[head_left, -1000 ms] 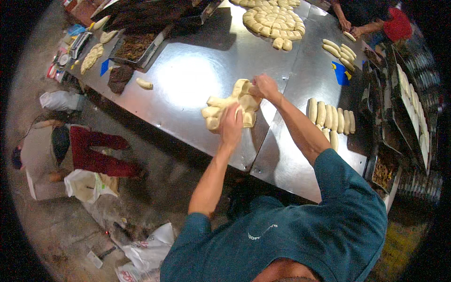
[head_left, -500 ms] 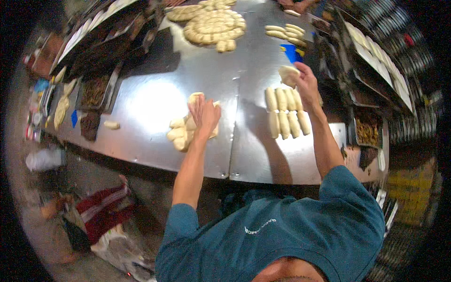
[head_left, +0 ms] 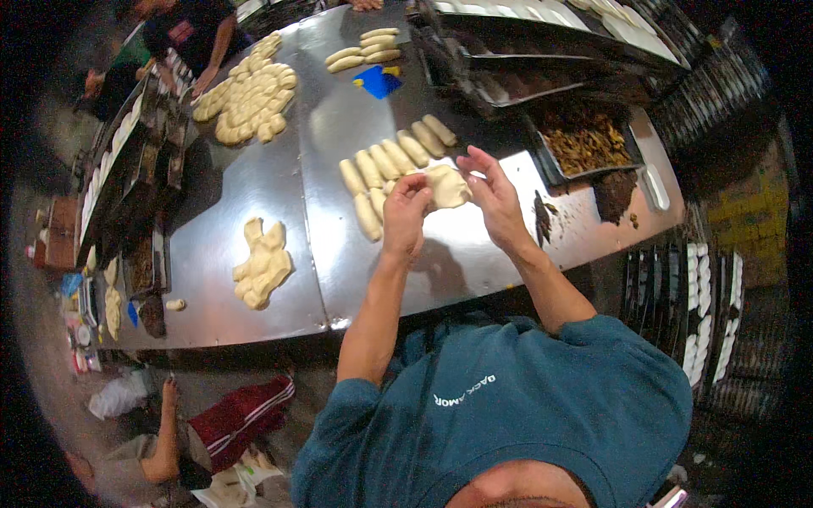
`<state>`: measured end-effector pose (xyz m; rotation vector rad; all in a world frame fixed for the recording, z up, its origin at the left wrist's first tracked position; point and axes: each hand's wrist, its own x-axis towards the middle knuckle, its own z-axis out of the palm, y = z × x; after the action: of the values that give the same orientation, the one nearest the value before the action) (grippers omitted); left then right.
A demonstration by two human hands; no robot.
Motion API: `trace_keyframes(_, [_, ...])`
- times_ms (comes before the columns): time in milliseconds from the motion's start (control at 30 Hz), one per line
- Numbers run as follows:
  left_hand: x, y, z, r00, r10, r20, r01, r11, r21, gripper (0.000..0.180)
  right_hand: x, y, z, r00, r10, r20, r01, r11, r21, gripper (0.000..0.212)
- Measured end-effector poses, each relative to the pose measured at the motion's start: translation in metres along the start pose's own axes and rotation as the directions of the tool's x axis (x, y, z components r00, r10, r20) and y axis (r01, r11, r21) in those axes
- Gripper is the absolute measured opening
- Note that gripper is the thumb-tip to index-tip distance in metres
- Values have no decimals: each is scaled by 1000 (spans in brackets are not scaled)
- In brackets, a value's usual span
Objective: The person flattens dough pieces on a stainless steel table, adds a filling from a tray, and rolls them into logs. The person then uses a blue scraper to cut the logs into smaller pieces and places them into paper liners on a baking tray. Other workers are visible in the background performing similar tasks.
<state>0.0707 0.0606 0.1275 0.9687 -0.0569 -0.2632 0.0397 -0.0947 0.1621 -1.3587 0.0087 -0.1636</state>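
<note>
A thin, flattened piece of dough [head_left: 447, 190] is stretched in the air between my two hands, over the metal table. My left hand [head_left: 406, 212] pinches its left edge between thumb and fingers. At its right edge is my right hand [head_left: 498, 203], thumb and curved fingers on the rim of the dough. Just beyond lie two rows of rolled dough logs [head_left: 396, 157], the nearer row partly hidden by my left hand. Left of the table seam sits a cluster of soft dough lumps [head_left: 262, 267].
On the right a tray of brown filling [head_left: 589, 140] stands beside a dark rack of trays [head_left: 508, 72]. A blue scraper [head_left: 378, 82] lies near more rolls [head_left: 364, 51]. A large dough mass [head_left: 254, 97] is far left, near a co-worker [head_left: 190, 34]. Another person's arm [head_left: 165, 436] shows lower left.
My left hand has left the dough lumps and come right to the dough piece. My right hand has drawn that piece nearer. The view has turned to the right.
</note>
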Motion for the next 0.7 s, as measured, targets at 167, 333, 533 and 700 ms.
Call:
trace_keyframes(167, [-14,-20,36,999,-27,-22,28,998,49,30,-14,-14,-31,991,-82,102,110,944,-312,51])
trace_keyframes(333, [-19,-22,48,995,70,72,-87,956,280,27,-15,2,-59,982,92,163,-70,988,-137,41])
trace_keyframes(533, [-34,-33,35,773,630,76,-365,343,866,31,-72,6,39,939,-274,-209,202,929,-311,34])
trace_keyframes(700, [-64,-31,40,843,538,9,-361,554,750,34,-55,25,37,969,106,-225,-51,970,236,45])
